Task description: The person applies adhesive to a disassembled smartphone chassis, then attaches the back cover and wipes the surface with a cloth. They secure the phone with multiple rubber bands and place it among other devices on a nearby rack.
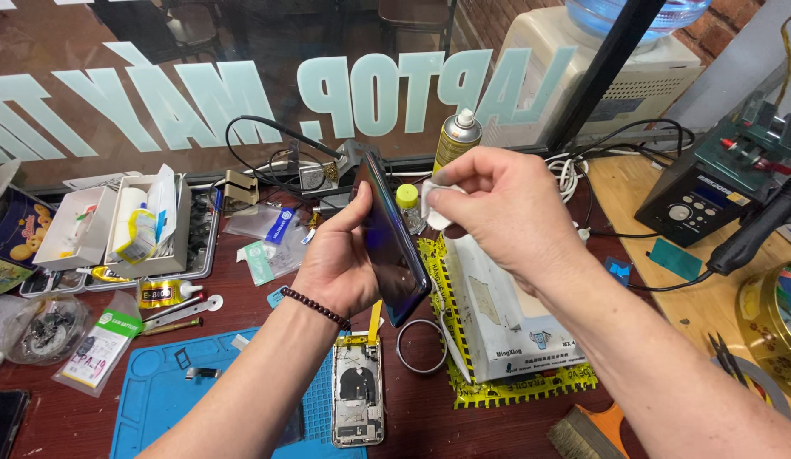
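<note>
Left hand: the left hand [336,259] is gripping a dark phone panel [391,242] by its long edges, thumb on the near-left edge, fingers wrapping behind, holding it upright and tilted above the table.
Right hand: the right hand [497,208] is pinching a small white wipe [433,204] between thumb and fingers, pressing it near the panel's upper right edge.
Phone panel: it is hanging in mid-air at scene centre, its lower corner hovering just above a metal ring [421,346].
Near side: an opened phone body [358,395] is lying half on a blue work mat [162,395], just near of the left wrist.
Right side: a white machine with a yellow-edged pad [506,327] is sitting under the right forearm, leaving little free room there.
Far side: a spray can [456,138] and a small yellow-capped bottle [407,206] are standing close behind the panel.
Left side: open parts boxes [115,225] are sitting well apart from the hands.
Open room: bare red table [268,306] is showing left of the left wrist.
</note>
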